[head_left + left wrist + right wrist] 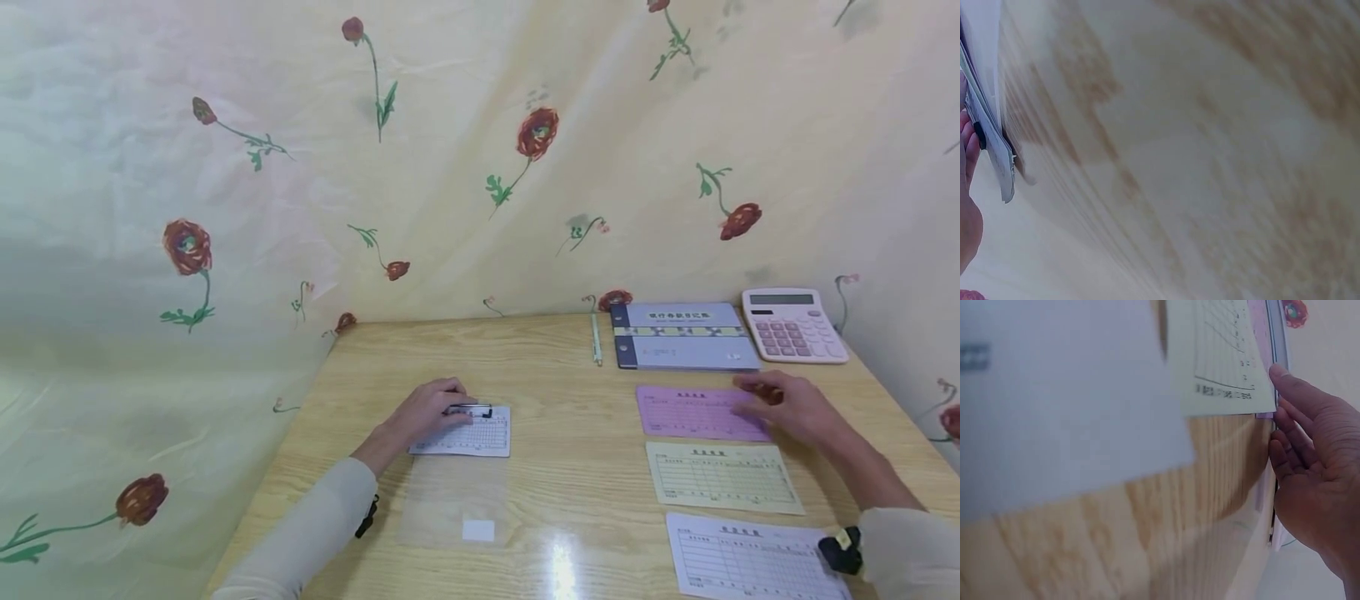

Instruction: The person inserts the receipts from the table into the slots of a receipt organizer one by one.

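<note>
My left hand (438,408) grips the top of a clear clipboard (453,500) at its metal clip (472,409), with the thumb over a white ruled form (472,437) lying there. In the left wrist view, only part of that hand (967,169) and the edge of the papers (991,140) show at the far left. My right hand (798,408) is at the right end of a pink form (693,414), its thumb over the paper and its fingers loosely bent near the upper edge. The right wrist view shows this hand (1316,450) with thumb and fingers apart.
Below the pink form lie a pale yellow form (720,479) and a white form (742,554), under the right forearm. Farther back are a pen (596,340), a blue account book (686,337) and a pink calculator (795,327). A flowered cloth (450,167) hangs behind the table.
</note>
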### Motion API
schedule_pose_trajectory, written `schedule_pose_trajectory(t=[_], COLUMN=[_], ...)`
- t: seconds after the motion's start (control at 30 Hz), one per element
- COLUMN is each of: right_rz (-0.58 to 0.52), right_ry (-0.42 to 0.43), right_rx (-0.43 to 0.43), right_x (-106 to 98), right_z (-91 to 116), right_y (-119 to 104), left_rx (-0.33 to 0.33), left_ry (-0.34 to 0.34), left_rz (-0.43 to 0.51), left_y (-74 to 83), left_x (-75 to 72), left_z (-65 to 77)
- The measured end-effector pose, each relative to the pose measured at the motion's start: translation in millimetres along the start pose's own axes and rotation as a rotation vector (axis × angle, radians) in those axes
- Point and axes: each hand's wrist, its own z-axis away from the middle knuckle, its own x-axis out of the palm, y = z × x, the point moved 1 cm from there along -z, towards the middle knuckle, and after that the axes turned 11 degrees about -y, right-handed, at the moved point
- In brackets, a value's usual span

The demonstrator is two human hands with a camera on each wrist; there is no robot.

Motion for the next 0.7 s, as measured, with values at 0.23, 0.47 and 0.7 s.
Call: schedule_pose_trajectory(t=[0.23, 0.47, 0.7], right_rz=[-0.002, 0.003, 0.002], right_ry=[-0.008, -0.021, -0.044], right_rx=[0.028, 0.023, 0.022], right_x=[1.0, -1.4, -4.0], right_z=[-0.6, -2.8, -7.1], right_y=[-0.6, -4.2, -7.1], left_rx=[-0.004, -0.009, 0.024], left_ry=[-0.038, -0.033, -0.014], left_rz=[-0.044, -0.045, -0.082], left_y=[3.3, 3.6, 0.8], left_x=[-4.7, -5.0, -1.7], left_z=[1.2, 0.9, 0.2])
